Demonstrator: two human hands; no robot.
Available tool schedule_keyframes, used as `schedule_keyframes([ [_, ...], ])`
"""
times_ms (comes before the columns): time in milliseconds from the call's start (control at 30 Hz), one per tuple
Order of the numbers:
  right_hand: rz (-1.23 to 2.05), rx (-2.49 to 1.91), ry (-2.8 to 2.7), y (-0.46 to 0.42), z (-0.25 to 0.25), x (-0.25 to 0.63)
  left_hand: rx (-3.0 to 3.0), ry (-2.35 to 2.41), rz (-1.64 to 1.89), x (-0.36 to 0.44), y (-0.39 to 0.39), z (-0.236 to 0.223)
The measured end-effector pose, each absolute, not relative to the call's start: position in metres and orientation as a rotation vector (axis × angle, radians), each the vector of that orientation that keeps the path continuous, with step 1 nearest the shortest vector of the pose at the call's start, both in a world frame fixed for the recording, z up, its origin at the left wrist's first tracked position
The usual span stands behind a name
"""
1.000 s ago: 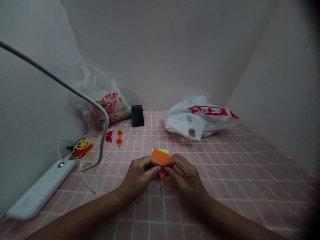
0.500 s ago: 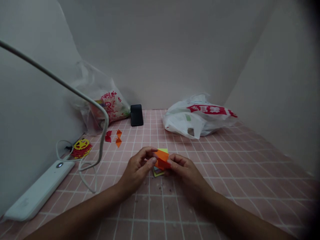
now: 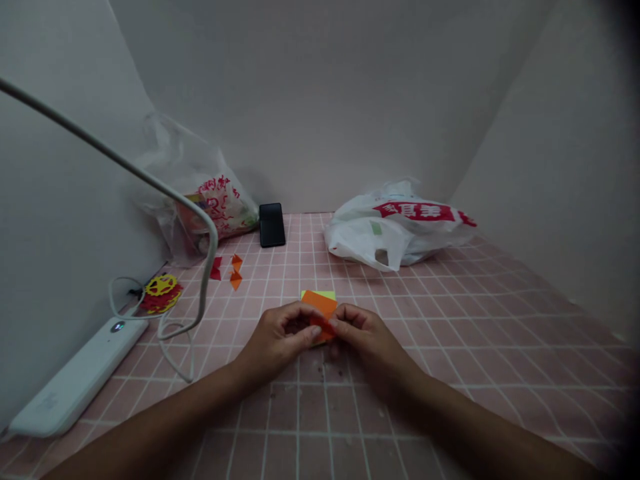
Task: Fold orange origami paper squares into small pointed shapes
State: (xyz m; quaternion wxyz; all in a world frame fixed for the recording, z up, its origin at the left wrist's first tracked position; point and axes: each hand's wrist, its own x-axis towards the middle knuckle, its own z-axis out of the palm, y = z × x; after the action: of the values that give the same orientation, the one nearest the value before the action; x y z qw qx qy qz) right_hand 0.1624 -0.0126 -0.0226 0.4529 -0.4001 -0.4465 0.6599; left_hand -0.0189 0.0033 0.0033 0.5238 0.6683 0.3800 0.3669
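Orange paper (image 3: 320,303) pinched in both hands (image 3: 323,329) — pink tiled-pattern tabletop (image 3: 450,347), pale walls (image 3: 310,107) behind and beside.

Both bare forearms enter from the lower corners and converge toward the center, wrists raised little and nearly in line with the arms. The left hand (image 3: 280,337) is turned inward, its fingers curled over and its thumb extended beneath them toward the opposite hand, the tips closed in a pinch. The right hand (image 3: 367,340) mirrors it, index finger bent and thumb tip pressed close to the index fingertip, the remaining fingers folded and partly hidden. The fingertips of the two hands lie near each other.
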Motion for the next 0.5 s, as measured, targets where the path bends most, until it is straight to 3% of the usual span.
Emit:
schedule_keyframes([
  [333, 1.44, -0.77, -1.262, -0.0127, -0.0237, 0.1609, 1.215, 1.018, 0.948, -0.0133, 0.0044, 0.0047],
  [500, 1.209, -0.9, -1.575, -0.0135, -0.0211, 0.1654, 1.032, 0.992, 0.939, -0.0135, 0.0045, 0.0039],
])
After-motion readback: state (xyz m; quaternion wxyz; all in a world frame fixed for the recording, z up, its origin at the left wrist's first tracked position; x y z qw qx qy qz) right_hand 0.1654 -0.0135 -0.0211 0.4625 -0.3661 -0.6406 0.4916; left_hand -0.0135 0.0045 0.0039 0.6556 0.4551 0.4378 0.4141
